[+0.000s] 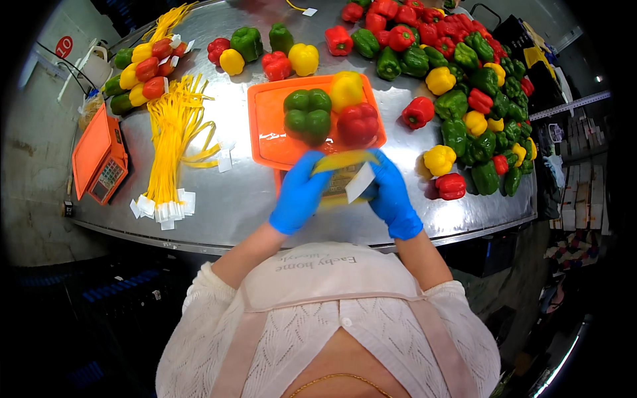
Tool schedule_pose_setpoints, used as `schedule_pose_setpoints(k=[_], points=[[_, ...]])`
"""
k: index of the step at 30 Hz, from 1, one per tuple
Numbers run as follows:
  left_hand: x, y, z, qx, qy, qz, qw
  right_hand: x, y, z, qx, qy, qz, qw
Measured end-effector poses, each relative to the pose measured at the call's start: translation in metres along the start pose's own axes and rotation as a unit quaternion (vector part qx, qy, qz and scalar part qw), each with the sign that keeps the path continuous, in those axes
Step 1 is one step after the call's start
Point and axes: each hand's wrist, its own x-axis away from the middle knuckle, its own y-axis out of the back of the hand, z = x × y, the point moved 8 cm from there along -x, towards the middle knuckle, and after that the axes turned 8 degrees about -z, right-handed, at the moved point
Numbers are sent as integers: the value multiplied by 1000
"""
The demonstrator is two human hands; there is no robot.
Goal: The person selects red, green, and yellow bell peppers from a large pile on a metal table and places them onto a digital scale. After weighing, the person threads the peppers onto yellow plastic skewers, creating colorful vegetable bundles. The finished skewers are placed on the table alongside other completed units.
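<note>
Both my hands wear blue gloves and meet at the near edge of an orange tray (265, 142). My left hand (297, 199) and my right hand (394, 202) grip opposite sides of a yellow net bag (340, 160), its mouth stretched between them. The bag is blurred, and a white tag (360, 182) hangs from it beside my right hand. Just beyond it, a green bell pepper (308, 114), a yellow bell pepper (346, 91) and a red bell pepper (358, 124) sit together on the tray. Some fingertips are hidden behind the net.
Flat yellow net bags (174, 142) with white tags lie at left, near an orange scale (101, 156). Packed pepper sets (142, 71) lie beyond them. Several loose peppers (247, 44) stand behind the tray. A big mixed pepper heap (458, 73) covers the steel table's (229, 179) right side.
</note>
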Motion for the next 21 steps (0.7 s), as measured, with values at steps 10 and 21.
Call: schedule_pose_setpoints(k=[10,21], points=[[-58,-57,-62,-197,-365,-96,905,-87,16,84,153,143,-51,977],[-90,-42,-9,-115,-272,-166,941,-134,25,69,245,70,16,967]])
